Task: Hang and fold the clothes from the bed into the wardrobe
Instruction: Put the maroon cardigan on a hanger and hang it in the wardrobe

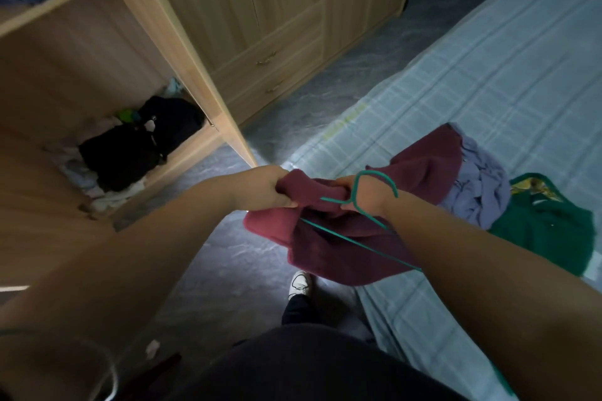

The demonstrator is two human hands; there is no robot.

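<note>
A maroon garment [351, 238] hangs between both hands over the bed's near edge. My left hand [264, 187] grips one bunched end of it. My right hand [365, 194] grips the cloth together with a thin green wire hanger [358, 239], whose hook curls over the back of that hand. The hanger's long wire runs down across the maroon cloth. A lilac garment [482, 195] and a green garment [550, 225] lie on the bed [488, 75] behind the maroon one. The open wardrobe [107, 52] stands at the left.
Dark and light clothes [140, 143] lie heaped on the wardrobe's bottom shelf. Closed wardrobe doors with drawers [277, 26] fill the back. Grey floor [234, 264] runs between bed and wardrobe, with my white shoe [300, 283] on it.
</note>
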